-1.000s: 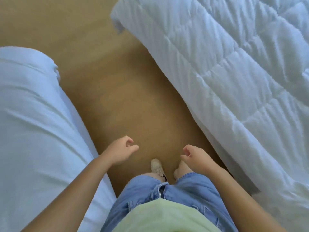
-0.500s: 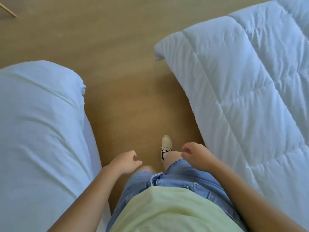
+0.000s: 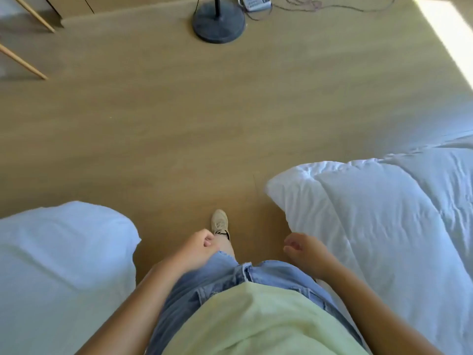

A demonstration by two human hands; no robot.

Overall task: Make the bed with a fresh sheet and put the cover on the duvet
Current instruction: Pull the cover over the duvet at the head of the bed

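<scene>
The quilted white duvet (image 3: 384, 226) lay spread on the person's right, bare of any cover, with its rounded corner pointing out over the floor (image 3: 166, 129). On the other side stood the bed (image 3: 120, 262), and a white sheet (image 3: 51, 252) was pulled smooth over the one corner of it that showed. The person stood in the strip of wood-toned floor between the two.

Both hands hung low in front of the hips. The left hand (image 3: 197, 248) had its fingers (image 3: 208, 239) loosely curled and grasped nothing, and it was over the thigh, apart from the bed. The right hand (image 3: 304, 248) was just as slack. Its fingers (image 3: 290, 245) were half bent round empty air, just beside the duvet's near edge, and I could not tell whether it brushed the fabric.

Below the hands were frayed denim shorts (image 3: 222, 278) and a pale green shirt (image 3: 256, 321). One beige shoe (image 3: 219, 222) was planted forward on the floor.

Farther off, at the far side of the room, stood the dark round base of a floor stand (image 3: 218, 25), with a telephone (image 3: 254, 2) just beside it and a loose cord (image 3: 332, 5) trailing away to the right. Two slanting wooden legs (image 3: 25, 64) showed at the left edge. A bright patch of sunlight (image 3: 450, 39) fell across the floor at the upper right.
</scene>
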